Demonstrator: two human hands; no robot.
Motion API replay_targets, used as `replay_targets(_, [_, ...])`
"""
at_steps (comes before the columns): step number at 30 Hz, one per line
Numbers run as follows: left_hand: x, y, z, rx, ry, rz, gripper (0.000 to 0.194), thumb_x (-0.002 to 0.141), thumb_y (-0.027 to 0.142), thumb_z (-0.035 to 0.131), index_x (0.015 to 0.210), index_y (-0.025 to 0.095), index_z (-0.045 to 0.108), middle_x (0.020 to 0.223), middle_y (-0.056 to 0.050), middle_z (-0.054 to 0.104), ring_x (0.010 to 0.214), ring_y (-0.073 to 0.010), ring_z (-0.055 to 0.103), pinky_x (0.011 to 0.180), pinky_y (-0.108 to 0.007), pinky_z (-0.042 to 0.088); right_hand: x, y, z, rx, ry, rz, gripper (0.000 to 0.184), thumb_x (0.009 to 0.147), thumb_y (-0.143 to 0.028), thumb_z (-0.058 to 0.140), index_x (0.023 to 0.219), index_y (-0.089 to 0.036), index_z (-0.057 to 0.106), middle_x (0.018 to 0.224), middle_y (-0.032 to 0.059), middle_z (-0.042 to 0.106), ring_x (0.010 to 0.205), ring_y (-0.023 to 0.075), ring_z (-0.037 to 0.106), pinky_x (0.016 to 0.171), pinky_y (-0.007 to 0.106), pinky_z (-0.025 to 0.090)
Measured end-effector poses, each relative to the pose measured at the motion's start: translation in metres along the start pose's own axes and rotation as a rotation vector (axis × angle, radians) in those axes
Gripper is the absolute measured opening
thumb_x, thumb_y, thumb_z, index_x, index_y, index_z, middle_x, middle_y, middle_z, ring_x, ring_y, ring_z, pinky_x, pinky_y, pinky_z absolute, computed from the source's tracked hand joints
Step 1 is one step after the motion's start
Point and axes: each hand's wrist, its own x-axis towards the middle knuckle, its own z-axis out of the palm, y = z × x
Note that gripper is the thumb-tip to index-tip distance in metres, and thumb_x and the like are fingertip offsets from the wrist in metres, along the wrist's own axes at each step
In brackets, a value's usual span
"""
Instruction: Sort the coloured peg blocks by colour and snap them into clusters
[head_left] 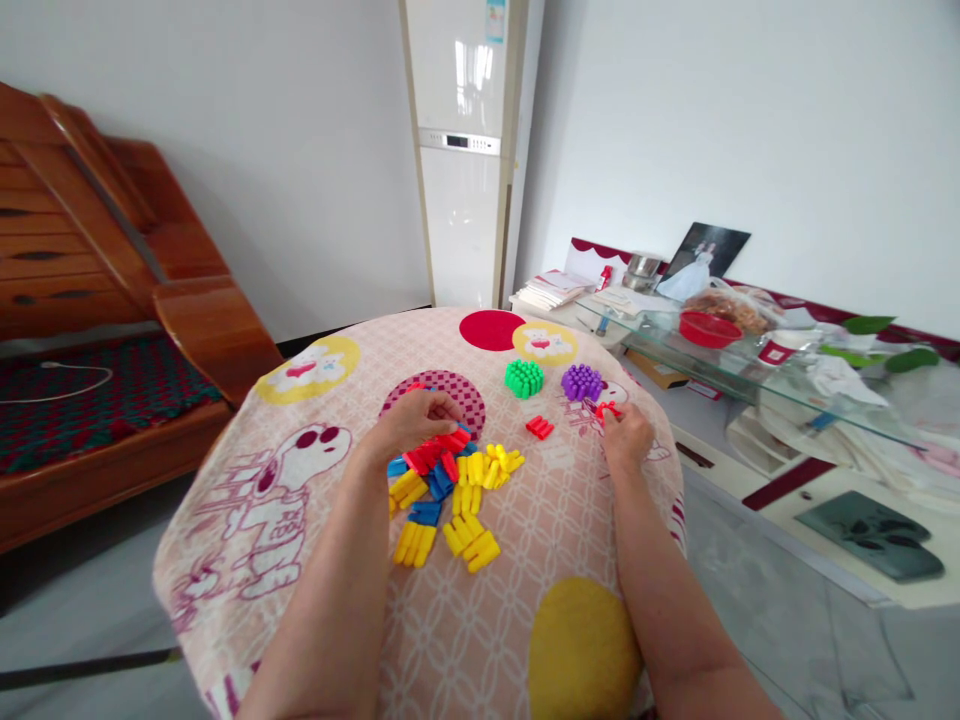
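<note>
Small red, blue and yellow plastic building blocks lie in a loose pile on the round table, with yellow blocks (471,541) at its near side. Over the pile's far left part is my left hand (415,420), its fingers bent together on a red building block (454,438); the fingertips are partly hidden. Farther right, my right hand (630,437) pinches a red building block (606,408) between thumb and fingers. Just beyond it sits a purple cluster of blocks (582,382), with a green cluster (523,379) to its left. A few red blocks (539,428) lie between the hands.
A patterned tablecloth (300,530) covers the round table. To the right, a glass-topped cabinet (817,375) carries a red bowl (709,329), a paper cup (780,347) and papers. A wooden sofa (191,300) stands left, and a tall white air conditioner (459,220) behind.
</note>
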Motion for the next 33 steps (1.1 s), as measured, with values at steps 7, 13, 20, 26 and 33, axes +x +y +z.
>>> replay_targets(7, [0.0, 0.001, 0.003, -0.298, 0.183, 0.032, 0.036, 0.062, 0.04, 0.08, 0.084, 0.013, 0.067, 0.076, -0.005, 0.071, 0.069, -0.0167, 0.065, 0.06, -0.026, 0.05, -0.028, -0.025, 0.011, 0.366, -0.012, -0.308, 0.029, 0.087, -0.038, 0.052, 0.082, -0.017, 0.072, 0.072, 0.0083, 0.072, 0.067, 0.0208, 0.063, 0.065, 0.03, 0.044])
replay_targets(13, [0.006, -0.003, 0.014, -0.454, 0.227, -0.004, 0.04, 0.06, 0.041, 0.084, 0.084, 0.014, 0.067, 0.075, -0.004, 0.072, 0.065, -0.0133, 0.063, 0.059, -0.024, 0.048, -0.071, -0.064, 0.011, 0.532, -0.202, -0.602, 0.03, 0.094, -0.038, 0.051, 0.088, -0.018, 0.072, 0.073, 0.0061, 0.071, 0.061, 0.0159, 0.061, 0.06, 0.026, 0.046])
replay_targets(20, [0.014, 0.008, 0.032, -0.51, 0.117, -0.034, 0.036, 0.059, 0.036, 0.085, 0.08, 0.013, 0.068, 0.066, 0.0, 0.065, 0.057, -0.0092, 0.057, 0.054, -0.02, 0.044, -0.091, -0.082, 0.011, 0.529, -0.279, -0.825, 0.039, 0.093, -0.034, 0.057, 0.127, -0.015, 0.064, 0.091, 0.0115, 0.074, 0.077, 0.0213, 0.068, 0.07, 0.03, 0.053])
replay_targets(26, [0.016, 0.005, 0.035, -0.511, 0.095, -0.063, 0.031, 0.062, 0.035, 0.083, 0.078, 0.014, 0.067, 0.064, 0.002, 0.064, 0.053, -0.0073, 0.053, 0.053, -0.02, 0.043, -0.089, -0.076, 0.016, 0.523, -0.255, -0.835, 0.029, 0.095, -0.024, 0.051, 0.117, -0.016, 0.068, 0.09, 0.0114, 0.074, 0.074, 0.0203, 0.068, 0.068, 0.029, 0.051])
replay_targets(33, [0.013, 0.002, 0.03, -0.375, 0.046, 0.029, 0.034, 0.077, 0.048, 0.071, 0.079, 0.014, 0.07, 0.069, 0.0, 0.065, 0.06, -0.0103, 0.055, 0.057, -0.021, 0.042, -0.088, -0.08, 0.009, 0.664, -0.43, -0.634, 0.022, 0.094, -0.036, 0.052, 0.09, -0.018, 0.064, 0.069, 0.0019, 0.065, 0.059, 0.0138, 0.057, 0.056, 0.023, 0.043])
